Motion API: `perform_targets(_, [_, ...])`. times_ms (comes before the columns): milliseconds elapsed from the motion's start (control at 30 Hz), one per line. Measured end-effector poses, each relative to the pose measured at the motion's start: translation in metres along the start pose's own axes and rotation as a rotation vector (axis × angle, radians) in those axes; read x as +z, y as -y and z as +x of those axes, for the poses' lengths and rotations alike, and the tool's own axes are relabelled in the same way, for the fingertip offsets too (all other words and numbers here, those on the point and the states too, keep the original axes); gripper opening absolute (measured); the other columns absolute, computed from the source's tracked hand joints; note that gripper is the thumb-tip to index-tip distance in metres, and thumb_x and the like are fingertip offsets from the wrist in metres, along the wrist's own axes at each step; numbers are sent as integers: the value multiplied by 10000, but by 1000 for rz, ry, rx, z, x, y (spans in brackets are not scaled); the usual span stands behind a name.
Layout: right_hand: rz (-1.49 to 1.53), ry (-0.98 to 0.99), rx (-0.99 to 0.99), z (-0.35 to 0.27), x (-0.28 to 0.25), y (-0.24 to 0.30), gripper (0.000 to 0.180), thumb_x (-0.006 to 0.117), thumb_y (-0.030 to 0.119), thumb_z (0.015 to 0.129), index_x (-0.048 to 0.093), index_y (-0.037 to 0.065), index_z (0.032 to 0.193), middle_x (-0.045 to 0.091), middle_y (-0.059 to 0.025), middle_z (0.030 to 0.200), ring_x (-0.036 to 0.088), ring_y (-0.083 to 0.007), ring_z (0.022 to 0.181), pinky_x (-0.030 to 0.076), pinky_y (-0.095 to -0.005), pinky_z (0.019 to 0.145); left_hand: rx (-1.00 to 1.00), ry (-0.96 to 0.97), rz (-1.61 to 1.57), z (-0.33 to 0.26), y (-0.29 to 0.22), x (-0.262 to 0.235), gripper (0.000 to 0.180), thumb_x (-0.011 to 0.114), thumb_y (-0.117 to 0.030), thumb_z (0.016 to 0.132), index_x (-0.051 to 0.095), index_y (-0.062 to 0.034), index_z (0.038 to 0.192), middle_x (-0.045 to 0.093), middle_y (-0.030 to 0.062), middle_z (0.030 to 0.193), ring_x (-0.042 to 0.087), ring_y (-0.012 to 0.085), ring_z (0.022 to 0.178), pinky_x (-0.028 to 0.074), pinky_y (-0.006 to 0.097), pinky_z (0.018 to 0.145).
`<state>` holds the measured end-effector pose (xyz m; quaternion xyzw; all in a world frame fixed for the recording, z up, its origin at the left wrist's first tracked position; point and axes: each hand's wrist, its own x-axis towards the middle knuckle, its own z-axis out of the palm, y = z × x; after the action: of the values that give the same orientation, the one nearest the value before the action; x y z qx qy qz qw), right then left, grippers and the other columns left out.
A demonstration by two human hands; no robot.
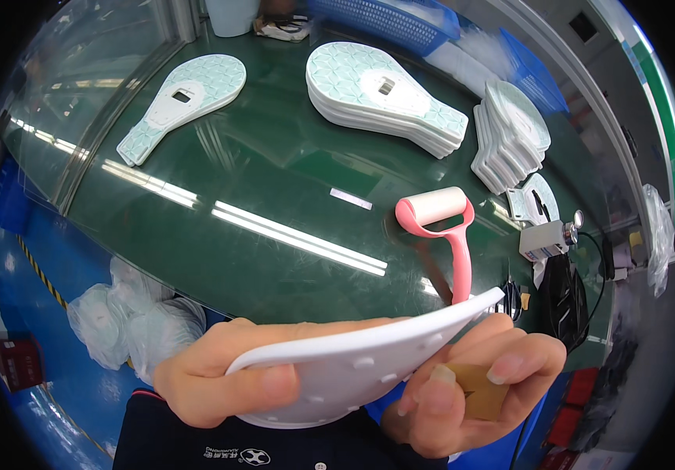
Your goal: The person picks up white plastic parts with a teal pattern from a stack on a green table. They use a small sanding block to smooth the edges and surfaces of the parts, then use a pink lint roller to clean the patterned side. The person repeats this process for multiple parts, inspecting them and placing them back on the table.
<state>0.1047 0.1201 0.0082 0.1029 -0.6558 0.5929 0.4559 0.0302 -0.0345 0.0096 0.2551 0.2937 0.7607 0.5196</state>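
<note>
My left hand (216,372) grips one end of a white moulded plastic panel (337,380), thumb on its near face and fingers behind. The panel is tilted; small raised pegs dot the face turned to me. My right hand (463,411), beside the panel's right part, has its fingers curled round a small tan, sheet-like piece (476,392). Whether those fingers also touch the panel I cannot tell. Just beyond the panel, a pink-handled roller (435,207) with a white drum lies on the green table (290,188), its handle end hidden behind the panel.
One patterned paddle-shaped panel (206,77) lies at the far left. A stack of similar panels (353,74) sits at the back, with another stack (514,133) to its right. A pump bottle (545,240) stands at the right. Blue baskets (392,22) line the back; bagged items (130,317) are at lower left.
</note>
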Motion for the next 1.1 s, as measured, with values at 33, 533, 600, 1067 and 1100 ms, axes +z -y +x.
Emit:
perform_targets(33, [-44,-56,-49,1,-2,-4,306,518,-43,615,320,14,841,414,-62,524,405,-98,395,335,-183,408,-38,53,12,11,2,-2,525,352,-234,839,217,126,1196,340,220,1199,352,249,1110,257,312,915])
perform_targets(533, [-203,31,-86,3,3,-3,292,506,-45,616,317,15,831,404,-48,521,399,-104,429,337,-202,460,-3,278,335,23,-3,-8,515,311,-207,828,210,92,1235,263,191,1280,234,230,1206,130,308,989])
perform_targets(600, [-115,-11,12,-2,5,-4,288,497,-45,623,310,13,835,393,-52,533,394,-92,435,352,-199,414,-80,125,147,17,-5,1,532,331,-224,820,219,93,1232,283,191,1270,252,228,1197,140,306,985])
perform_targets(1067, [-132,123,-145,2,-12,-4,365,619,-61,626,368,-3,886,480,-72,673,452,-82,551,355,-157,541,-67,115,27,23,2,7,541,358,-231,800,253,90,1222,304,185,1257,300,221,1166,167,305,971])
perform_targets(1100, [-149,149,-117,0,-16,-4,367,622,-57,627,371,-7,889,481,-74,674,460,-86,558,363,-158,550,-49,120,47,22,5,3,541,359,-235,803,252,88,1223,304,183,1257,301,221,1165,168,307,972])
